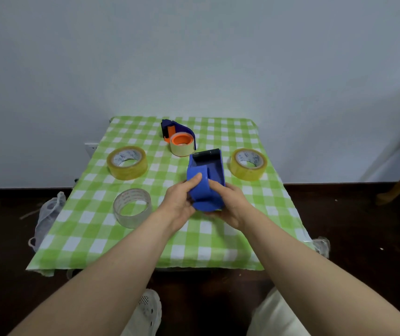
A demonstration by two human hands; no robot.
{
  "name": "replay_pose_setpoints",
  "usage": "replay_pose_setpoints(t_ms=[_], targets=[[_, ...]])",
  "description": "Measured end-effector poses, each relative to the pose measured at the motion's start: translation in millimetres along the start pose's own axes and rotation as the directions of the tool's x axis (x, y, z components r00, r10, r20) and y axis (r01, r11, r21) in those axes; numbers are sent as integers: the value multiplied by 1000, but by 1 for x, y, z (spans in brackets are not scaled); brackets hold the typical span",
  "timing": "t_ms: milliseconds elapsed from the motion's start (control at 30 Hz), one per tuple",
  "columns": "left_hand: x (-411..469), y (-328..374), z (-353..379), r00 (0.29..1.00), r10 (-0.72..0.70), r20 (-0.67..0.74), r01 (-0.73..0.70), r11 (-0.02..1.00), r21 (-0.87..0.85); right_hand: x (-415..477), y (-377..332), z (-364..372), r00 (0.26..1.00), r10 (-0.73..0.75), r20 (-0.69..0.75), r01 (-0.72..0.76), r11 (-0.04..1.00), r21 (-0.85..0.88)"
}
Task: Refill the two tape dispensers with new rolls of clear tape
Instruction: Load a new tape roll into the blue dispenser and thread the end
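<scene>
Both hands hold a blue tape dispenser just above the middle of the table. My left hand grips its left side, thumb on the rounded hub. My right hand grips its right side and underside. A second dispenser, dark blue with an orange hub and a nearly spent roll, lies at the back centre. Two full yellowish tape rolls lie flat, one at the left and one at the right. A thin clear roll lies near my left forearm.
The small table wears a green-and-white checked cloth and stands against a pale wall. A white mesh bag hangs off its left edge. A wooden furniture leg stands at the far right on the dark floor.
</scene>
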State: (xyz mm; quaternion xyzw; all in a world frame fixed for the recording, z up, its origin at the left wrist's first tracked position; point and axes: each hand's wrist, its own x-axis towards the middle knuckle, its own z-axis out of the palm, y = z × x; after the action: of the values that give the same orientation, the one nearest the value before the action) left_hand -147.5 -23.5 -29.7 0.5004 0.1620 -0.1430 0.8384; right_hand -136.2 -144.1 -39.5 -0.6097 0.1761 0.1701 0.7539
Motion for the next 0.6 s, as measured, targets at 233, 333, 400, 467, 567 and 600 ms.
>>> replay_pose_setpoints(t_ms=[233, 333, 400, 467, 567, 600], targets=[[15, 7, -6, 974, 20, -225, 69, 923, 379, 17, -7, -2, 936, -296, -191, 90, 724, -684], [25, 6, -7, 963, 128, -239, 77, 718, 691, 18, -15, -1, 941, -316, -117, 19, 395, -918], [32, 3, -4, 961, 161, -225, 83, 609, 789, 21, -15, 3, 943, -319, -93, -1, 278, -960], [34, 2, 1, 953, 197, -232, 87, 555, 827, 21, -12, 6, 949, -308, -66, 9, 237, -971], [37, 7, 5, 897, 357, -261, 27, 545, 838, 23, -13, 2, 970, -235, -54, 22, 308, -951], [40, 9, 7, 868, 415, -272, -13, 566, 825, 27, -17, -3, 973, -225, -59, 28, 367, -930]])
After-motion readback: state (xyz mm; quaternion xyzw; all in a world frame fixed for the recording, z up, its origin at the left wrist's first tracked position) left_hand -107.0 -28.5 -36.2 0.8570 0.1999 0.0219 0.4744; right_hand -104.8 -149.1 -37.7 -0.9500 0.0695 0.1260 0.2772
